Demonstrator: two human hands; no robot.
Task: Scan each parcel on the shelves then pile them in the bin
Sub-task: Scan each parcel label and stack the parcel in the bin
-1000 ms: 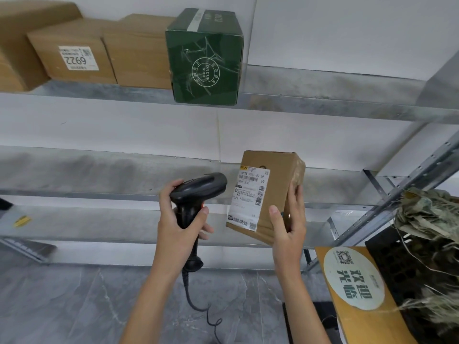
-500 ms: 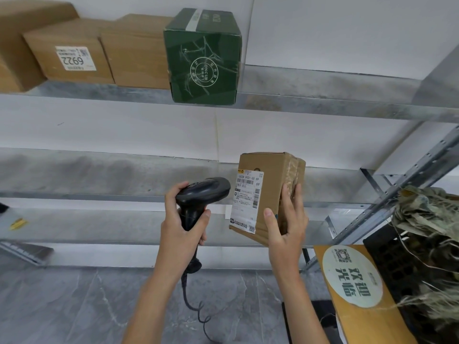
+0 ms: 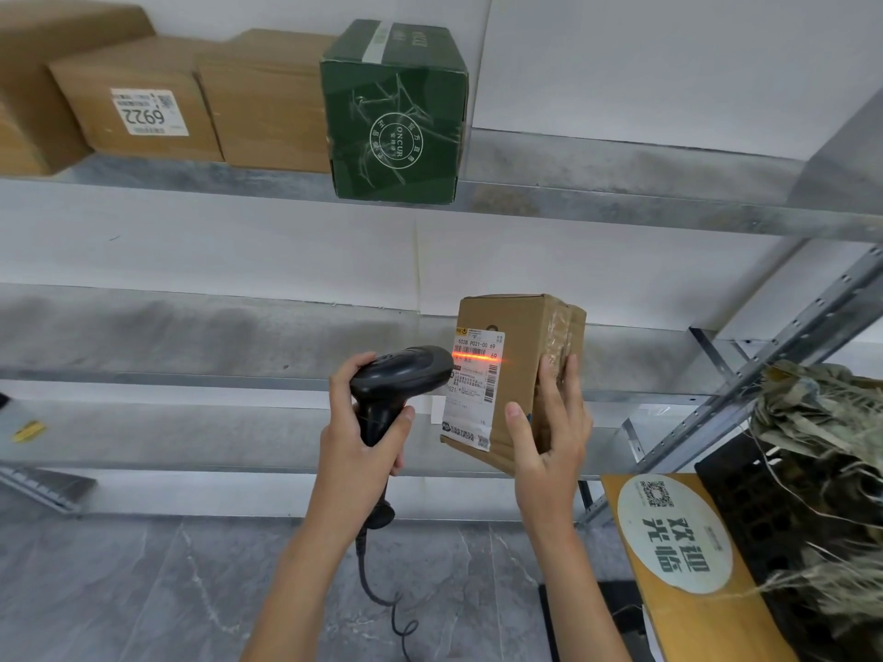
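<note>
Left hand (image 3: pixel 356 451): fingers wrapped round the grip of the black scanner (image 3: pixel 399 375), cable hanging below. Right hand (image 3: pixel 549 441): thumb on the front face, fingers on the taped side, clamping the brown parcel (image 3: pixel 518 370) upright in mid-air before the middle shelf (image 3: pixel 191 341). Red scan line crosses the parcel's label (image 3: pixel 473 379). Green box (image 3: pixel 394 117) on the top shelf.

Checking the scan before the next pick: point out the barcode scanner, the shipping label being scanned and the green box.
barcode scanner (image 3: pixel 403 372): head view, top of its black head.
shipping label (image 3: pixel 470 389): head view, middle of the white sheet.
green box (image 3: pixel 394 131): head view, front face near the round logo.
</note>
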